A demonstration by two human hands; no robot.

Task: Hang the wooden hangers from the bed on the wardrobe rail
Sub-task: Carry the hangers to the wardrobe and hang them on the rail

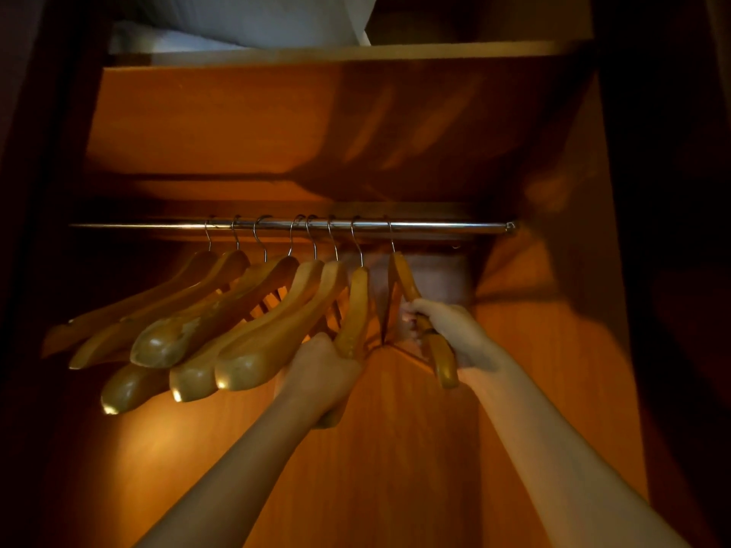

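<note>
A chrome wardrobe rail (443, 226) runs across the lit wooden wardrobe. Several wooden hangers (221, 310) hang from it by metal hooks, bunched from the left to the middle. My left hand (322, 369) grips the near arm of the second hanger from the right (356, 306), whose hook is over the rail. My right hand (447, 334) is closed around the near arm of the rightmost hanger (407, 278), whose hook also sits over the rail. The far arms of both hangers are mostly hidden.
A wooden shelf (356, 53) above the rail carries white pillows (253, 17). The wardrobe's right side wall (561, 294) stands close to my right hand. The rail's right end beyond the last hook carries no hangers. The surroundings are dark.
</note>
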